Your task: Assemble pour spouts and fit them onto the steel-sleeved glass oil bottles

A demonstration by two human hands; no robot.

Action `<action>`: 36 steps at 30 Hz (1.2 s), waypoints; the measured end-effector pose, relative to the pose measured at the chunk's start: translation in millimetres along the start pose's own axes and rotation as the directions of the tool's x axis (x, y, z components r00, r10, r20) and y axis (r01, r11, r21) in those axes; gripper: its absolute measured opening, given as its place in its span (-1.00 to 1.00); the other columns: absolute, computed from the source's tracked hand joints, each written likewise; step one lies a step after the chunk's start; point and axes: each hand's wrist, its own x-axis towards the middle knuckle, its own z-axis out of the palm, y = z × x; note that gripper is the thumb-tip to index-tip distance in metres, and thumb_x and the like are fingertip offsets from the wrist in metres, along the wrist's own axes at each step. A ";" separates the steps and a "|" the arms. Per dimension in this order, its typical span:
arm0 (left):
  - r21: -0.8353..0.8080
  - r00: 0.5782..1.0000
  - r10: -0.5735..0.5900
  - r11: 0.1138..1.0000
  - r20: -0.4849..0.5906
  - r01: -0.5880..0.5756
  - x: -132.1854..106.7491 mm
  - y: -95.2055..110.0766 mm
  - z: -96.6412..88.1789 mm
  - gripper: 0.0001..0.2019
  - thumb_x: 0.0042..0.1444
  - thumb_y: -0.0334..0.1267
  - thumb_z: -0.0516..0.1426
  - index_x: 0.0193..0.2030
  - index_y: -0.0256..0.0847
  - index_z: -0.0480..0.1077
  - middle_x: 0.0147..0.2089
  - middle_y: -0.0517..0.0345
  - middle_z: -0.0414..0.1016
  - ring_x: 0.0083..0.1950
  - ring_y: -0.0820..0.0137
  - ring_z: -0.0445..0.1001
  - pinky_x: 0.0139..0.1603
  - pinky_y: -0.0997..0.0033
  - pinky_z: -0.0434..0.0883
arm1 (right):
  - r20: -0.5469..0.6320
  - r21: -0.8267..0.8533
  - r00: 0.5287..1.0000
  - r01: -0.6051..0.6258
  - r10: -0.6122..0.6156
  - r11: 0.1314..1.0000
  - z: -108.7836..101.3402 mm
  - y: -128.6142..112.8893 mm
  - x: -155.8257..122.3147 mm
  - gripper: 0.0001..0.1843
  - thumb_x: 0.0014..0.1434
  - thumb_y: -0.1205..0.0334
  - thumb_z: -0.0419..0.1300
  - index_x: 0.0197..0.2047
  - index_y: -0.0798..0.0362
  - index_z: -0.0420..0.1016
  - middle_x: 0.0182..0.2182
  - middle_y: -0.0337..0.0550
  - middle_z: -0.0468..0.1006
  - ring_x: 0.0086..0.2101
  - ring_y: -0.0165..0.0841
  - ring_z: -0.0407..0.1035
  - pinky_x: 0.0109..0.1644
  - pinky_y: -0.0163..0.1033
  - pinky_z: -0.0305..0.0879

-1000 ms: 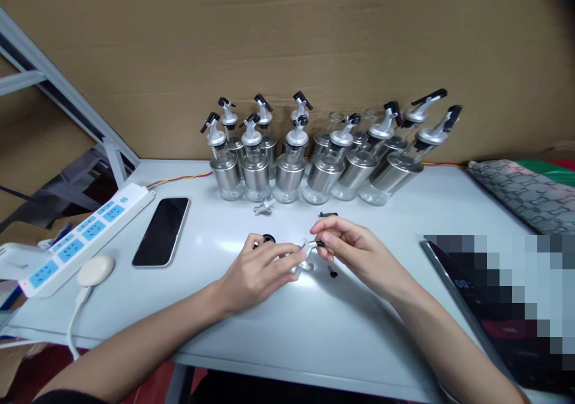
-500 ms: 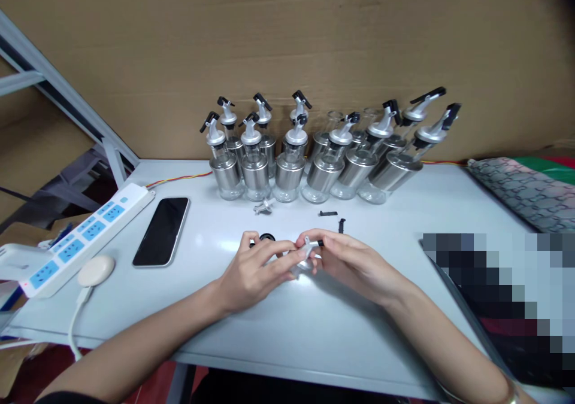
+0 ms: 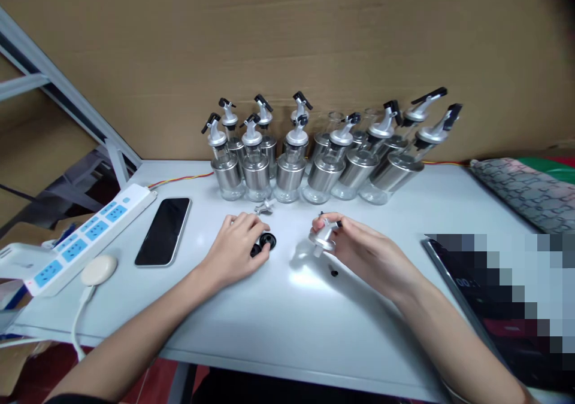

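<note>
My right hand [image 3: 363, 245] holds a silver pourer spout [image 3: 324, 237] above the table between thumb and fingers, its round base facing down and left. A black lever end shows at the fingertips. My left hand [image 3: 238, 245] rests on the table, its fingers curled around small black round stoppers. One ringed stopper [image 3: 268, 240] shows at the thumb and index finger; another is partly hidden under the hand. A small black piece [image 3: 334, 273] lies below the right hand. A second silver spout [image 3: 264, 207] lies beyond the left hand.
Several glass-and-steel bottles [image 3: 290, 176] with pourer tops stand at the back against cardboard [image 3: 287, 45]. At left are a phone [image 3: 163, 231], a power strip [image 3: 92, 236] and a white round charger [image 3: 99, 270]. A dark device [image 3: 467, 296] lies at right.
My hands have moved apart. The left has gone left to the black stoppers; the right keeps the spout, now raised slightly. A small black piece now shows on the table.
</note>
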 end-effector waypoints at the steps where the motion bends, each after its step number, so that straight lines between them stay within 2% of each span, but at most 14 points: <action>1: -0.011 1.000 0.010 1.000 0.000 -0.010 -0.3 0.3 0.9 -0.85 0.19 -0.29 0.03 -0.13 -0.23 0.35 -0.16 0.06 0.46 -0.10 0.22 0.39 -0.09 0.21 0.19 | 0.006 0.001 1.000 -0.006 0.006 1.000 -0.4 1.4 0.4 -0.74 0.12 -0.03 0.26 -0.27 -0.01 0.56 -0.25 -0.18 0.43 -0.23 -0.34 0.30 -0.12 -0.26 0.23; 3: -0.050 0.998 0.038 0.998 -0.046 -0.040 -1.1 1.4 2.8 -0.88 0.22 -0.29 0.03 -0.17 -0.24 0.35 -0.21 0.09 0.48 -0.17 0.27 0.41 -0.12 0.23 0.19 | 0.015 -0.018 1.000 -0.019 0.019 1.000 -1.4 5.2 1.0 -0.74 0.17 -0.02 0.22 -0.23 -0.02 0.57 -0.20 -0.17 0.45 -0.16 -0.32 0.31 -0.06 -0.24 0.22; 7: -0.204 0.967 0.090 0.969 -0.239 -0.141 -2.0 4.5 5.3 -0.90 0.23 -0.32 0.08 -0.14 -0.26 0.33 -0.21 0.11 0.50 -0.17 0.35 0.44 -0.13 0.32 0.24 | 0.027 -0.050 0.997 -0.073 0.074 0.996 -2.1 11.2 1.9 -0.69 0.16 -0.03 0.22 -0.17 0.00 0.57 -0.09 -0.11 0.49 -0.05 -0.25 0.32 0.02 -0.19 0.18; 9: -0.224 0.938 0.139 0.950 -0.317 -0.216 -2.3 6.1 6.3 -0.88 0.23 -0.36 0.08 -0.09 -0.24 0.32 -0.17 0.10 0.50 -0.13 0.37 0.44 -0.11 0.35 0.26 | 0.073 -0.045 0.990 -0.115 0.118 0.992 -1.1 12.0 1.8 -0.68 0.16 -0.03 0.22 -0.15 0.02 0.57 -0.12 -0.08 0.52 -0.07 -0.24 0.35 0.01 -0.16 0.20; 12: -0.176 0.905 0.192 0.945 -0.379 -0.275 -3.3 8.2 8.1 -0.88 0.23 -0.40 0.07 -0.11 -0.21 0.34 -0.18 0.10 0.49 -0.14 0.37 0.44 -0.13 0.35 0.29 | 0.150 -0.056 0.977 -0.145 0.152 0.988 1.5 10.9 0.4 -0.66 0.14 -0.04 0.23 -0.15 0.05 0.56 -0.17 -0.06 0.53 -0.14 -0.24 0.38 -0.02 -0.14 0.23; 14: -0.190 0.895 0.210 0.934 -0.394 -0.303 -4.4 9.6 8.9 -0.87 0.23 -0.43 0.05 -0.12 -0.20 0.36 -0.19 0.09 0.47 -0.15 0.38 0.44 -0.15 0.37 0.33 | 0.166 -0.073 0.974 -0.141 0.151 0.987 3.1 9.9 -0.8 -0.65 0.13 -0.04 0.24 -0.16 0.05 0.56 -0.18 -0.06 0.53 -0.16 -0.25 0.38 -0.03 -0.15 0.23; 17: -0.315 0.893 0.211 0.883 -0.398 -0.349 -6.0 11.9 8.9 -0.82 0.22 -0.46 0.06 -0.06 -0.23 0.34 -0.16 0.04 0.43 -0.12 0.40 0.44 -0.12 0.41 0.41 | 0.157 -0.089 0.978 -0.122 0.135 0.989 4.1 8.6 -1.8 -0.69 0.15 -0.02 0.23 -0.20 0.04 0.56 -0.19 -0.09 0.51 -0.16 -0.27 0.37 -0.04 -0.19 0.21; 20: -0.380 0.899 0.171 0.862 -0.404 -0.335 -6.7 13.2 8.4 -0.79 0.20 -0.42 0.08 -0.01 -0.27 0.30 -0.14 0.00 0.43 -0.08 0.38 0.44 -0.08 0.38 0.44 | 0.139 -0.088 0.985 -0.090 0.101 0.992 3.8 7.6 -1.7 -0.72 0.17 0.00 0.22 -0.22 0.03 0.56 -0.20 -0.10 0.49 -0.17 -0.27 0.35 -0.08 -0.22 0.20; 24: -0.335 0.890 0.167 0.884 -0.425 -0.326 -6.1 12.5 8.8 -0.87 0.24 -0.40 0.07 -0.08 -0.26 0.32 -0.21 0.04 0.49 -0.16 0.39 0.47 -0.13 0.38 0.44 | 0.168 -0.111 0.982 -0.073 0.091 0.991 2.4 6.6 -2.3 -0.73 0.19 -0.01 0.20 -0.22 0.00 0.57 -0.18 -0.13 0.48 -0.16 -0.28 0.34 -0.10 -0.23 0.18; 31: -0.298 0.863 0.273 0.858 -0.425 -0.419 -5.2 10.2 9.1 -0.86 0.25 -0.36 0.08 -0.06 -0.26 0.33 -0.20 0.03 0.51 -0.17 0.40 0.48 -0.16 0.41 0.45 | 0.186 -0.154 0.979 -0.052 0.080 0.987 0.7 7.1 -3.6 -0.72 0.22 -0.03 0.16 -0.18 -0.03 0.56 -0.17 -0.14 0.49 -0.16 -0.31 0.31 -0.07 -0.23 0.17; 34: -0.295 0.855 0.253 0.862 -0.453 -0.412 -5.0 10.3 7.8 -0.88 0.26 -0.39 0.06 -0.09 -0.25 0.35 -0.22 0.04 0.50 -0.19 0.42 0.47 -0.17 0.43 0.45 | 0.132 -0.201 0.989 -0.033 0.061 0.979 0.3 6.3 -3.3 -0.70 0.18 -0.05 0.19 -0.21 -0.01 0.56 -0.01 -0.09 0.43 -0.05 -0.22 0.29 0.00 -0.17 0.17; 36: -0.303 0.851 0.230 0.864 -0.473 -0.402 -5.1 11.0 6.6 -0.89 0.26 -0.41 0.05 -0.10 -0.25 0.35 -0.24 0.05 0.49 -0.20 0.42 0.47 -0.19 0.44 0.45 | 0.056 -0.208 0.998 0.005 0.006 0.978 0.2 5.7 -2.6 -0.69 0.14 -0.07 0.22 -0.24 -0.01 0.56 0.01 -0.09 0.40 -0.05 -0.21 0.28 0.00 -0.15 0.18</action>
